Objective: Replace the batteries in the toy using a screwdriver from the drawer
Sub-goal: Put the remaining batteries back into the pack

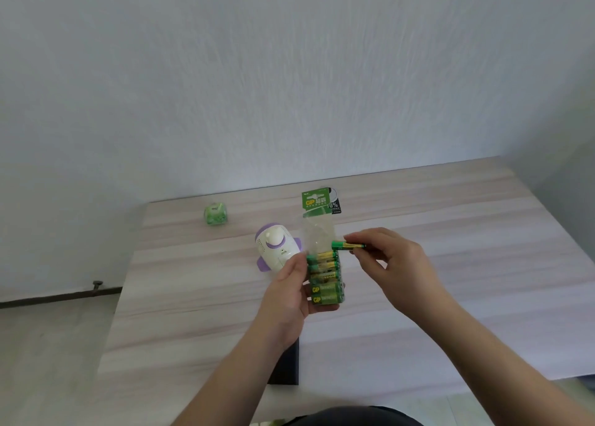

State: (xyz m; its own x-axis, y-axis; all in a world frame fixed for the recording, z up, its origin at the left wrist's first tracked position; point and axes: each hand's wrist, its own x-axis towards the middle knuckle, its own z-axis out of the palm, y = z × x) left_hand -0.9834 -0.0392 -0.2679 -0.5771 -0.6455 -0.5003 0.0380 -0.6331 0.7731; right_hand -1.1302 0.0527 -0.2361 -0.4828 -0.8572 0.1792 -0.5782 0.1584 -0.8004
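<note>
Both hands are raised over a pale wood-grain table (450,219) that stands against a white wall. The left hand (291,293) is closed around the lower part of a battery pack (323,277), thumb on its left edge and fingers behind, holding it upright above the table; the pack's green card header (317,201) stands at the top, the clear plastic below it looks empty, and a stack of green-and-gold batteries fills the lower part. The right hand (391,264) is just to the right of the pack, its thumb and fingertips pinched on a single battery (346,246), which lies roughly level with its green end pointing left and touching or nearly touching the pack's right edge just above the stacked cells. The toy (278,251), a white rounded figure with purple trim, sits on the table directly behind and to the left of the left hand, partly hidden by the thumb and the pack; neither hand touches it. Farther left, near the table's far edge, lies a small green cube (215,214), well apart from both hands. A dark flat object (286,366) shows beneath the left forearm at the table's near edge.
</note>
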